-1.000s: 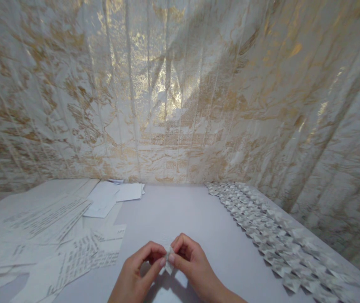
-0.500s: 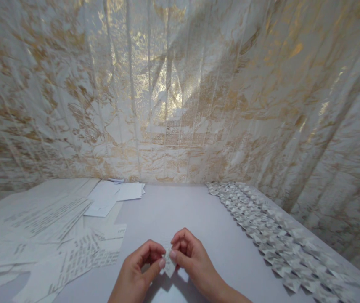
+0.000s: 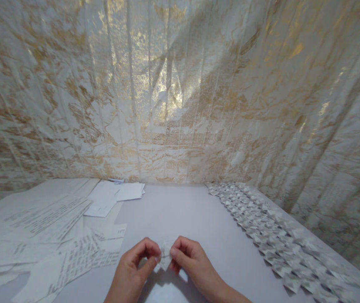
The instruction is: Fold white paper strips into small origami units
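The small folded piece of white paper with dark print is up between the two hands, near the front and middle of the smooth pale table. The left hand has its thumb and fingers pinched nearly shut on one side of it. The right hand pinches the other side the same way, with just the thin paper in between. I cannot tell how hard they squeeze. The paper looks very light, so it should be easy to lift. One layer would be soft and bendy, but the folds should make it a bit stiff. It does not look slippery, but a hard squeeze could squash it and a hard pull could rip it. The best place to hold it is by the two side edges, with soft fingertips, away from the pointy bottom. Off to the right are long rows of small grey-white folded paper pieces, and flat white printed paper sheets lie on the left.
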